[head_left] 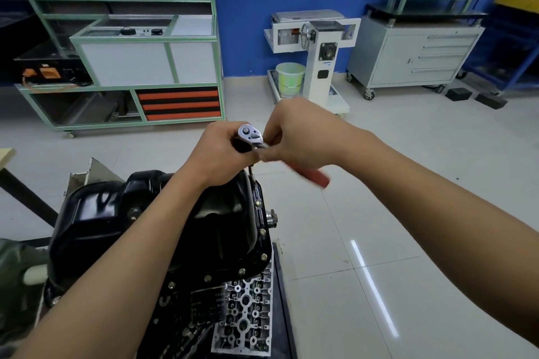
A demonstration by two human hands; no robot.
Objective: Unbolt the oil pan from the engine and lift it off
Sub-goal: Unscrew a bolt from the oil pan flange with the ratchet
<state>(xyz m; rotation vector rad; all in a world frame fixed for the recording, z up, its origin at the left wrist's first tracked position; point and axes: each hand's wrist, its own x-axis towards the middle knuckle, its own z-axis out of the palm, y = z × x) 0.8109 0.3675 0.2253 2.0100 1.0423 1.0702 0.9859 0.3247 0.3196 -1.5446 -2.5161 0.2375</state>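
A glossy black oil pan (116, 212) sits on top of the upturned engine (245, 312), with several bolts along its right flange (261, 231). A ratchet wrench (250, 134) with a chrome head and a red handle (313, 176) stands on an extension bar over the pan's far right corner. My left hand (221, 151) curls round the ratchet head and the top of the extension. My right hand (294, 136) grips the red handle, which is blurred.
A green-framed training bench (128, 66) stands at the back left. A white stand (318, 61) with a green bucket (289, 78) and a grey drawer cabinet (414, 58) stand along the blue wall. To the right lies tiled floor (379, 212).
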